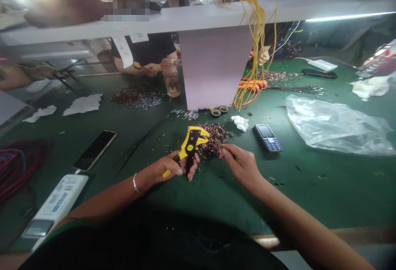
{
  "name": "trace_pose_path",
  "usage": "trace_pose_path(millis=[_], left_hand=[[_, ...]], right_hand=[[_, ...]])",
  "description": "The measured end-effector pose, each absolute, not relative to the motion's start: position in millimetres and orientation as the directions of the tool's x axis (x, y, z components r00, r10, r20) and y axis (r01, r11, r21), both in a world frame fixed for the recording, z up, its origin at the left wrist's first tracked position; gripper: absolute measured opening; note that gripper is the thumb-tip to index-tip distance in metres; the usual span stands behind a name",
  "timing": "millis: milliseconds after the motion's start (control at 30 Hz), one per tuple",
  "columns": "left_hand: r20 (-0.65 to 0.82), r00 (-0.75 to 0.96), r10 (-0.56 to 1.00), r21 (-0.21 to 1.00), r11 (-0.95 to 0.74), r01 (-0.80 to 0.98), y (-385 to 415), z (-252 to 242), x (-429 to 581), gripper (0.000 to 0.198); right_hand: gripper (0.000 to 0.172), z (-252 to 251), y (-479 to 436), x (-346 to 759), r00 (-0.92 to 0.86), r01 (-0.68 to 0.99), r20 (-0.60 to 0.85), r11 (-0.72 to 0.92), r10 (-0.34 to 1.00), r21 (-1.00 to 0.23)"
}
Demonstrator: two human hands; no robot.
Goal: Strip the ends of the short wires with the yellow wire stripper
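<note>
Left hand (171,169) grip closed round yellow wire strippers (192,144), fingers hiding the handles; right hand (239,164) pinched beside wire offcuts (214,138) on the green desk (309,195), anything held too small to tell

The wire stripper (190,148) is bright yellow with a black centre, and the heap of wire offcuts (214,138) beside it is coppery brown flecked with black. The counter (309,191) is dark green, the wire bundle (258,26) yellow, and the mobile phone (268,138) has a blue keypad.
</note>
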State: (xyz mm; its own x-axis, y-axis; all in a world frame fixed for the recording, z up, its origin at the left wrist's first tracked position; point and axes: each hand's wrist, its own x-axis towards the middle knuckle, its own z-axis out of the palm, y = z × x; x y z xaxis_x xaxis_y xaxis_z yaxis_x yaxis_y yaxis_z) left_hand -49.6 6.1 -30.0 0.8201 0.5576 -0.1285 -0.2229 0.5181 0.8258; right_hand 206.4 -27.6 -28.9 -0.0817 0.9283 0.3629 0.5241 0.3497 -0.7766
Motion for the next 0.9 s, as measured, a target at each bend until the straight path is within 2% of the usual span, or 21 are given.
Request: trace_pose_path(millis=[367,567,700,900], left_hand=[[-0.139,0.805,0.577,0.844,0.494,-0.208,3.1,-28.3,-48.5,0.057],[-0.140,0.805,0.577,0.827,0.515,-0.225,2.4,-25.5,-47.6,0.056],[-0.131,0.812,0.569,0.825,0.516,-0.229,2.7,-26.3,-47.3,0.055],[-0.132,0.815,0.565,0.822,0.521,-0.228,3.3,-28.1,-47.5,0.054]], right_hand=[[0.021,-26.2,-33.2,202.3,-0.082,0.513,0.218,0.229,0.972,-0.827],[0.029,-32.7,-30.4,204.4,-0.033,0.595,0.178,0.162,0.983,-0.787],[0.029,-31.1,-29.6,203.5,-0.098,0.635,0.167,0.191,0.981,-0.749],[0.021,-29.2,-33.2,196.6,-0.150,0.545,0.133,0.194,0.980,-0.816]])
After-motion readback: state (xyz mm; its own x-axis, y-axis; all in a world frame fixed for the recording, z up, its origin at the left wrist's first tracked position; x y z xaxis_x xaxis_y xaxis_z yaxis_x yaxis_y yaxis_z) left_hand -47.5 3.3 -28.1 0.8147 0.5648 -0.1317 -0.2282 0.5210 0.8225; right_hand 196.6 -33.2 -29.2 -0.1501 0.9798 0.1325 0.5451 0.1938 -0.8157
